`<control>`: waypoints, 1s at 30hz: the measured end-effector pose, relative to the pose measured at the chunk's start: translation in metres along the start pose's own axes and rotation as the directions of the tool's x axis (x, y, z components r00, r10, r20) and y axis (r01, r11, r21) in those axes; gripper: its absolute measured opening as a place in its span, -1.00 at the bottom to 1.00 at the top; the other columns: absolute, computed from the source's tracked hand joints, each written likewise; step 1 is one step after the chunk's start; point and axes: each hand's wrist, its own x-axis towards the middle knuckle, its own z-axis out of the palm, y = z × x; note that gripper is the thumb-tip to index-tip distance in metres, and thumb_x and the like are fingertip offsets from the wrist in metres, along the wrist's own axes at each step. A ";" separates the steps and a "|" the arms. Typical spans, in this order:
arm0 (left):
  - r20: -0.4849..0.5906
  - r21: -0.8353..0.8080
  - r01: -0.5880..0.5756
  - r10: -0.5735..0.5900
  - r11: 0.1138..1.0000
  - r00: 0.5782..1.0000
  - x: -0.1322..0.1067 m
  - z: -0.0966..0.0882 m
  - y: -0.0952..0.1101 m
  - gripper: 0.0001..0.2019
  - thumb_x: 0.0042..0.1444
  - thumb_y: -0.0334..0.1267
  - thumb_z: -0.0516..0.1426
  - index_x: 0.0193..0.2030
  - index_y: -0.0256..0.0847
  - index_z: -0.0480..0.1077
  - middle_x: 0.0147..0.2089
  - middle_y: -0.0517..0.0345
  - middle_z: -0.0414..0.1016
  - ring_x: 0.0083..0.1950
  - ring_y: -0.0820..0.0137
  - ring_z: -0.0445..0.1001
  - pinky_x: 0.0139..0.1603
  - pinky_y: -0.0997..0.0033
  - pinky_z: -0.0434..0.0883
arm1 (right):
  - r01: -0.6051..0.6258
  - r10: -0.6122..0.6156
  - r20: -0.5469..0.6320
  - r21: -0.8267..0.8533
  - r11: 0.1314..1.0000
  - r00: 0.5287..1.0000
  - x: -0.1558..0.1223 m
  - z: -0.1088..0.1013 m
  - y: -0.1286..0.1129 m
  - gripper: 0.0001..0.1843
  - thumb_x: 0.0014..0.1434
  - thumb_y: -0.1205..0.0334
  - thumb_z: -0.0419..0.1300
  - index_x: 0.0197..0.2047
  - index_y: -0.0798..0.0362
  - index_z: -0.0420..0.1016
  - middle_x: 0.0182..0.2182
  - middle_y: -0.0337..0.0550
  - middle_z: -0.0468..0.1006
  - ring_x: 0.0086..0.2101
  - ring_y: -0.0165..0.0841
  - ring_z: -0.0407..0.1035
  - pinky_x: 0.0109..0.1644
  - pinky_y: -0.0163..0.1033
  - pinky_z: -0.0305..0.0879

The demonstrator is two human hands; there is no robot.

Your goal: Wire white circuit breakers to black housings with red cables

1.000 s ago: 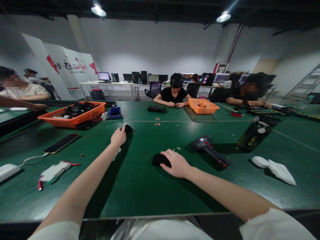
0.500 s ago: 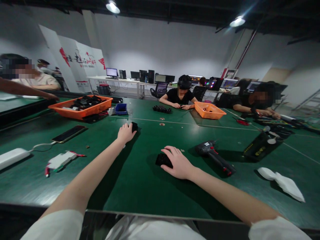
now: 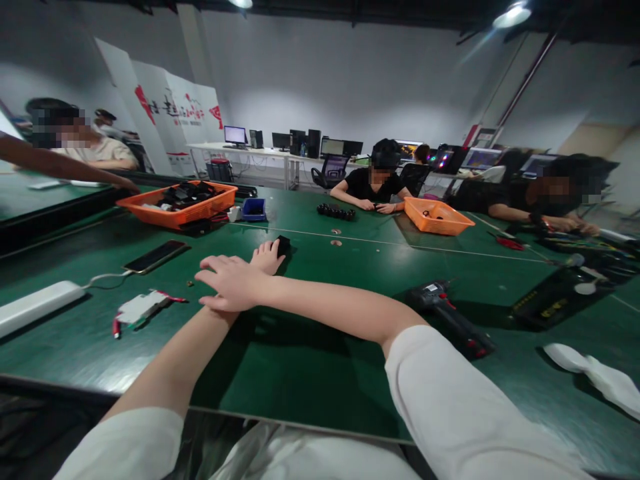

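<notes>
My left hand (image 3: 267, 257) reaches far out over the green table (image 3: 310, 373). Its fingers are curled on a small black part (image 3: 283, 245). My right hand (image 3: 228, 283) is crossed over my left forearm and hovers above it, fingers stretched out towards the left, holding nothing. The black part that lay under my right hand before is hidden behind my right arm. A dark power screwdriver (image 3: 449, 315) lies to the right of my right elbow.
A phone (image 3: 155, 256), a white power strip (image 3: 37, 303) and a white piece with red-tipped wires (image 3: 142, 308) lie at the left. At the back stand two orange trays (image 3: 180, 208) (image 3: 438, 217) and a blue bin (image 3: 254, 209). A white cloth (image 3: 595, 377) lies right. Several people sit around.
My right hand let go of the black part near me and swung left across my left forearm. My left hand stayed on the far black part. The camera turned left.
</notes>
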 end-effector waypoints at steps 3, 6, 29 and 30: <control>-0.017 0.009 -0.013 0.013 1.000 1.000 0.002 -0.002 -0.001 -0.41 0.33 -0.04 -0.10 0.42 -0.24 -0.01 0.25 -0.26 0.25 0.26 -0.03 0.25 0.16 0.05 0.29 | 0.103 -0.102 0.023 -0.046 0.994 0.995 0.035 0.026 -0.005 -0.65 0.33 0.12 0.12 0.07 0.18 0.40 0.18 0.18 0.31 0.10 -0.05 0.28 0.11 0.03 0.31; 0.003 0.005 -0.004 0.004 1.000 1.000 0.003 -0.003 -0.001 -0.42 0.32 -0.04 -0.09 0.41 -0.22 0.02 0.20 -0.28 0.29 0.14 -0.02 0.38 -0.01 0.12 0.39 | 0.094 -0.098 0.135 0.033 0.995 0.986 0.066 0.044 -0.009 -0.67 0.34 0.10 0.09 0.03 0.16 0.43 0.11 0.11 0.40 0.05 -0.08 0.36 0.04 -0.01 0.39; 0.010 -0.042 0.108 -0.108 0.993 0.994 0.000 -0.006 0.002 -0.42 0.25 -0.09 -0.09 0.39 -0.18 0.04 0.15 -0.29 0.31 -0.06 -0.04 0.52 -0.14 -0.01 0.42 | -0.256 0.246 0.299 -0.006 0.967 0.922 0.065 0.040 0.003 -0.75 0.33 0.37 0.03 -0.06 0.20 0.51 -0.08 -0.04 0.63 -0.11 -0.25 0.51 -0.14 -0.18 0.40; 0.000 -0.056 0.114 -0.115 0.992 0.993 -0.001 -0.007 0.003 -0.41 0.24 -0.10 -0.07 0.39 -0.17 0.04 0.13 -0.28 0.33 -0.04 -0.07 0.51 -0.13 -0.05 0.41 | -0.280 0.279 0.252 -0.032 0.959 0.927 0.051 0.027 0.006 -0.77 0.32 0.36 0.04 -0.07 0.21 0.49 -0.09 0.00 0.63 -0.13 -0.23 0.51 -0.13 -0.15 0.41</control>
